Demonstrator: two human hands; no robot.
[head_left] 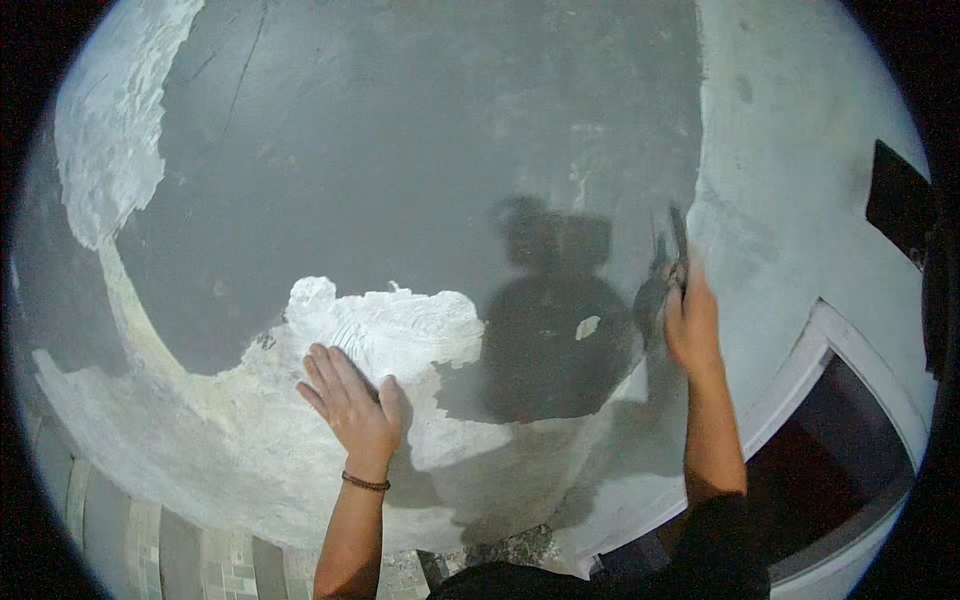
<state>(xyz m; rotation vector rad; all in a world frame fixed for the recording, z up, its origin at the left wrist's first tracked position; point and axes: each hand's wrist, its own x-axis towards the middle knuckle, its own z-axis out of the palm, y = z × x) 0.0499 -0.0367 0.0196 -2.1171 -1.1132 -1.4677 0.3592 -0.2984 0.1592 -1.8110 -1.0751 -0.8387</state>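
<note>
My left hand [350,400] is open, its fingers spread flat over the lower edge of a thick white plaster patch [400,320] on the wall. A beaded bracelet [366,482] circles that wrist. Higher and to the right, my right hand [692,325] is closed around a thin, dark-bladed tool [679,235], blurred and seen nearly edge-on, so its exact kind is unclear. The blade points up along the right border of the dark grey wall area [400,150]. Whether it touches the wall I cannot tell.
Another rough white patch [115,150] covers the upper left of the wall. Pale coating [790,200] runs down the right side. A white-framed dark opening [830,450] lies at lower right, with a dark object [900,205] above it. Patterned tiles [230,570] show at lower left.
</note>
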